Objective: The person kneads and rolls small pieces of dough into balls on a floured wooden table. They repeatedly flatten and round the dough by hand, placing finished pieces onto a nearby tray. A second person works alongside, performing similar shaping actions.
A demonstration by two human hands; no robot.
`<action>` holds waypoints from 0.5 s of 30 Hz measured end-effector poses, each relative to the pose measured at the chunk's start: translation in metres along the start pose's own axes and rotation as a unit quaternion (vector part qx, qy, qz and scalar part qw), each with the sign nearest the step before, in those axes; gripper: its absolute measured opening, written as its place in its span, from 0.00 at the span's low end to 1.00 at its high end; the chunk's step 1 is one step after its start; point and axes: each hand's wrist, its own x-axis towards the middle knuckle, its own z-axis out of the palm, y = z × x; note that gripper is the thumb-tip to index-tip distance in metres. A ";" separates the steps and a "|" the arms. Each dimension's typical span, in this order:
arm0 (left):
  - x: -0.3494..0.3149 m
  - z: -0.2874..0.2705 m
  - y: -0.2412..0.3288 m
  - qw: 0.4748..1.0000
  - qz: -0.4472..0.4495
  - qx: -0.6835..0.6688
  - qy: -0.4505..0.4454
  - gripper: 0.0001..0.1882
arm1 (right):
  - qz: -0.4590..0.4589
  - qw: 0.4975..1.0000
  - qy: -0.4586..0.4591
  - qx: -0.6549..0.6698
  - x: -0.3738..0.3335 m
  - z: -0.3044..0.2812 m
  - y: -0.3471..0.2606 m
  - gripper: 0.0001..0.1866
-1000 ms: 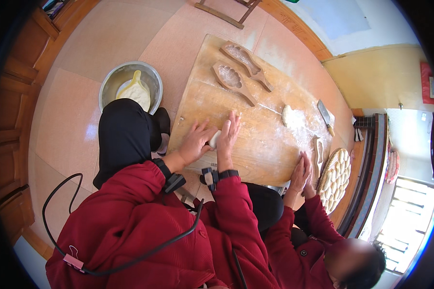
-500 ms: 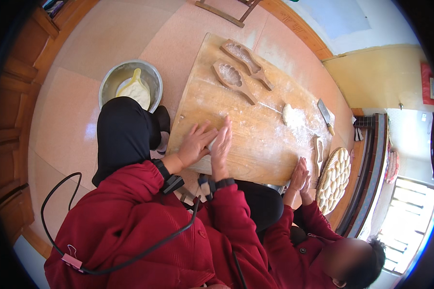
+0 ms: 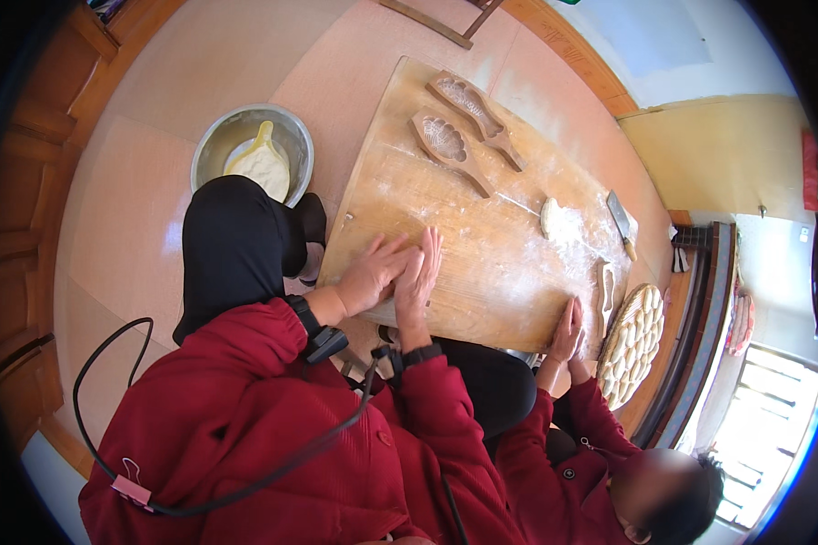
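Observation:
Over the near left part of the floured wooden table (image 3: 373, 195), my left hand (image 3: 373, 274) and my right hand (image 3: 415, 280) are pressed palm to palm. Their fingers are stretched out and point away from me. A pale piece of dough showed between the palms a moment earlier; now the hands cover it. Beyond them on the table lie two carved wooden moulds with handles, one (image 3: 443, 138) nearer and one (image 3: 468, 100) farther. A pale lump of dough (image 3: 548, 218) rests beside a patch of loose flour (image 3: 573, 232).
A metal basin (image 3: 207, 150) with a yellow scoop of flour (image 3: 262, 163) stands on the floor, left. At right are a cleaver (image 3: 622, 222), a slim wooden mould (image 3: 606, 295) and a round tray of shaped dough pieces (image 3: 634, 350). A co-worker's hands (image 3: 568, 334) press together at the table edge.
My hands have shifted against each other, the left fingers now lying closer over the right palm. The pale dough between them has gone out of sight. The whole view has tilted slightly.

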 end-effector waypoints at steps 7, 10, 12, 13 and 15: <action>0.010 -0.009 -0.001 0.995 -0.064 -0.004 0.079 0.40 | 0.028 0.987 0.060 -0.148 0.061 0.013 0.027 0.27; 0.015 -0.008 -0.002 0.995 -0.047 -0.001 0.084 0.38 | -0.019 0.992 0.053 -0.115 0.062 0.013 0.027 0.27; 0.008 -0.005 -0.001 0.996 -0.020 0.001 0.084 0.36 | -0.108 0.993 0.013 -0.054 0.033 0.010 0.018 0.27; 0.002 -0.002 0.001 0.998 -0.001 0.009 0.069 0.35 | -0.079 0.996 0.012 -0.049 0.016 0.008 0.012 0.27; -0.004 0.000 0.001 0.998 0.041 0.028 0.046 0.34 | 0.035 0.997 -0.009 -0.062 -0.001 0.005 0.004 0.27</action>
